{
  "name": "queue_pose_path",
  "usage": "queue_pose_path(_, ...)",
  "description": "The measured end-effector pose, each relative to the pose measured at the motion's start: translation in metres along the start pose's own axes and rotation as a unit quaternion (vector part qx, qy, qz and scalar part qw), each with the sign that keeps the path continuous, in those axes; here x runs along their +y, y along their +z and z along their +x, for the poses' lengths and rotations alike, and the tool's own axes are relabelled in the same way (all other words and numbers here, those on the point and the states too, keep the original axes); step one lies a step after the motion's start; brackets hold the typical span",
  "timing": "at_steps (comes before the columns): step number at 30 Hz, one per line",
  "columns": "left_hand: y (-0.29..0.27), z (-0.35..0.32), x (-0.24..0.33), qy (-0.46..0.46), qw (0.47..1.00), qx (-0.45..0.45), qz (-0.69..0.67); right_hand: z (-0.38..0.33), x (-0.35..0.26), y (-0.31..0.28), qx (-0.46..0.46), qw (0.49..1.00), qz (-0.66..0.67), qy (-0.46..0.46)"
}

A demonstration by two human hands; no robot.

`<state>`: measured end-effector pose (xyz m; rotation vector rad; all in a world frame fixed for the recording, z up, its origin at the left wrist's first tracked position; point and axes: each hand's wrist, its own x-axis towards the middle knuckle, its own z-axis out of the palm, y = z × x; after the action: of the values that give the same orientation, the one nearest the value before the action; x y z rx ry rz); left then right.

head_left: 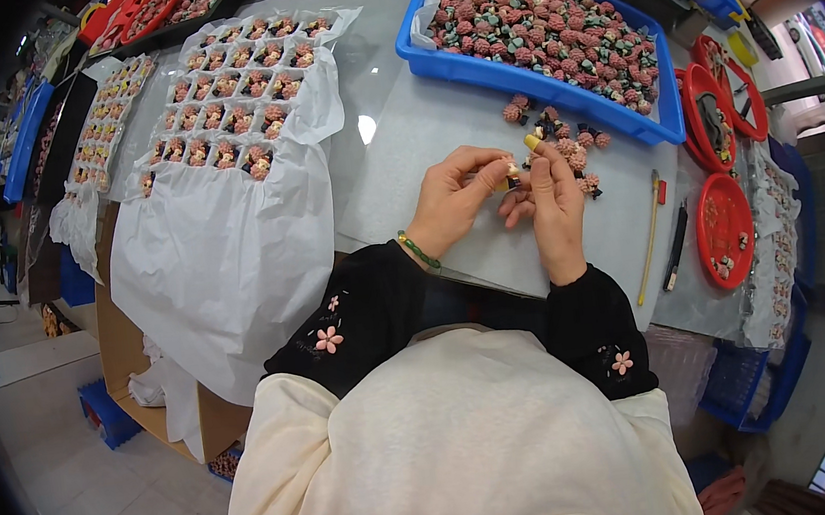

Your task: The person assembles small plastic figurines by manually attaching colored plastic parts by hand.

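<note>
Just in front of the blue bin (pixel 472 62) on the tabletop (pixel 440 134), left hand (pixel 450 200) and right hand (pixel 554 204) together pinch one small pink piece (pixel 514 172) at fingertip level, close to the loose pile (pixel 561 141), so the next piece is within easy reach

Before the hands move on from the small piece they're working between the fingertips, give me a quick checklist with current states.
1. Small dark piece pinched by left hand and right hand: ok.
2. Loose pile of pink flower-shaped pieces lies beside the hands: ok.
3. Blue plastic bin of pink pieces is stocked: ok.
4. White paper-lined grid tray has free cells: cannot tell.
5. Yellow stick and black pen lie apart from the hands: ok.
6. Piece's finished state: cannot tell, too small.
</note>
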<state>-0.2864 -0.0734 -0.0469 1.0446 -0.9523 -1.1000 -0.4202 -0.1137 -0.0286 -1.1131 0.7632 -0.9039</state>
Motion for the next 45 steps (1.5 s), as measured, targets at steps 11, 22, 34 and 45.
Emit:
queue_pose_path(11, -0.008, -0.001, 0.001, -0.055, 0.994, 0.008, -0.094, -0.008, 0.014, 0.010, -0.009, 0.993, -0.039, -0.110)
queue_pose_path(22, -0.009, -0.001, 0.003, -0.063, 0.992, -0.019, -0.108, -0.008, 0.017, 0.009, 0.067, 0.950, -0.210, -0.219)
queue_pose_path(34, -0.012, 0.000, 0.000, -0.064, 0.986, -0.015, -0.150, -0.008, 0.009, 0.007, 0.061, 0.927, -0.247, -0.278)
queue_pose_path(45, -0.010, 0.001, 0.006, -0.114, 0.970, 0.012, -0.213, 0.026, -0.024, -0.013, 0.005, 0.713, -0.614, -0.337)
